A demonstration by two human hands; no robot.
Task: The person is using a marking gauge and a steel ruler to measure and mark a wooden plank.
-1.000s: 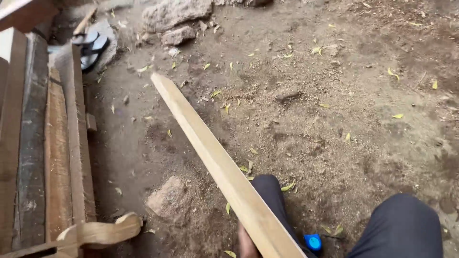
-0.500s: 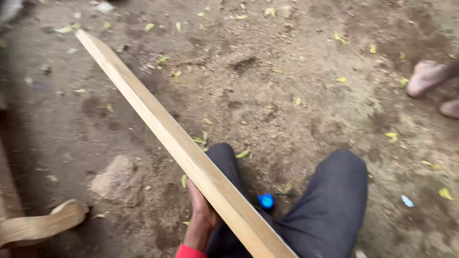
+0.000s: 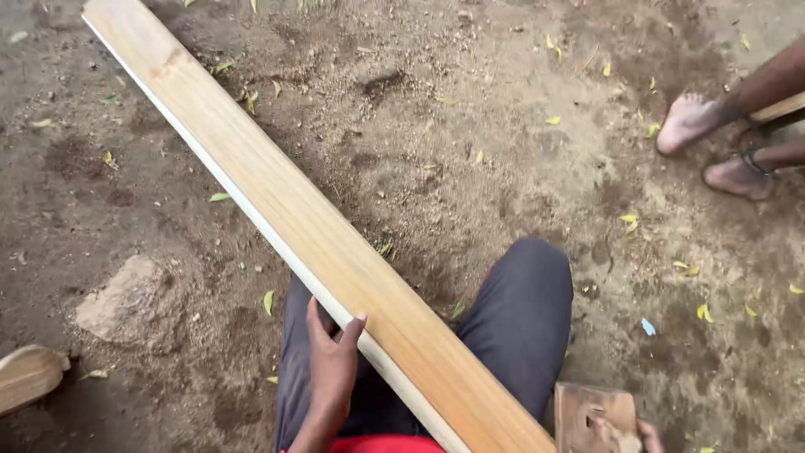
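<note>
A long pale wooden plank [image 3: 277, 201] lies slanted from the top left down across my lap, broad face up. My left hand [image 3: 331, 365] grips its left edge near my knee, thumb on top and fingers underneath. My right hand [image 3: 646, 434] shows only at the bottom edge, holding a small brown wooden block [image 3: 591, 413] beside my right leg. Dark trousers [image 3: 520, 319] cover both my legs under the plank.
Bare dirt ground with scattered yellow leaves lies all around. A stone [image 3: 130, 302] is embedded at the left, and a curved piece of wood [image 3: 29, 377] sits at the far left edge. Another person's bare feet [image 3: 713, 147] stand at the upper right.
The plank has turned from edge-up to broad face up and sits lower across my lap. My left hand shifted along its edge. The wooden block and my right hand came into view; the blue object is gone.
</note>
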